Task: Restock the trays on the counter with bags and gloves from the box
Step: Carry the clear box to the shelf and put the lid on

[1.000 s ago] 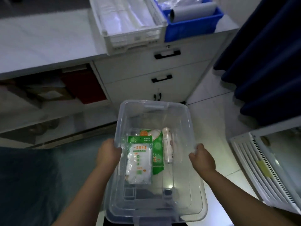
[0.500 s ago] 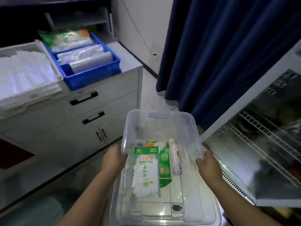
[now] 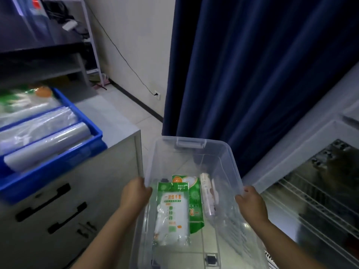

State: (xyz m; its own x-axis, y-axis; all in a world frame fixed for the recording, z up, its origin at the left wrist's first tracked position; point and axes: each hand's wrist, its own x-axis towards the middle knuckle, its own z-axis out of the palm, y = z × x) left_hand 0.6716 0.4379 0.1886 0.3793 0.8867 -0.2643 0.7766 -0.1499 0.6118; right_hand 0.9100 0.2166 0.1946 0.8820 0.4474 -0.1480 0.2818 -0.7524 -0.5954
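I carry a clear plastic box [image 3: 191, 152] in front of me. My left hand [image 3: 134, 194] grips its left rim and my right hand [image 3: 251, 203] grips its right rim. Inside lie a green-and-white pack of gloves [image 3: 172, 212], a second green pack [image 3: 195, 202] partly under it, and a pale roll of bags [image 3: 207, 195] along the right side. On the counter to the left stands a blue tray [image 3: 58, 164] holding clear bag rolls [image 3: 48, 144] and a green pack at its far end.
A grey cabinet [image 3: 64, 206] with black drawer handles stands under the blue tray, just left of the box. A dark blue curtain [image 3: 252, 65] hangs ahead. An open fridge with wire shelves [image 3: 320, 200] is at the right. Tiled floor lies ahead.
My view has swung right and up: the white tray has left the frame, the blue tray now sits at the far left, and the curtain and fridge fill more of the view. Both hands still hold the box.
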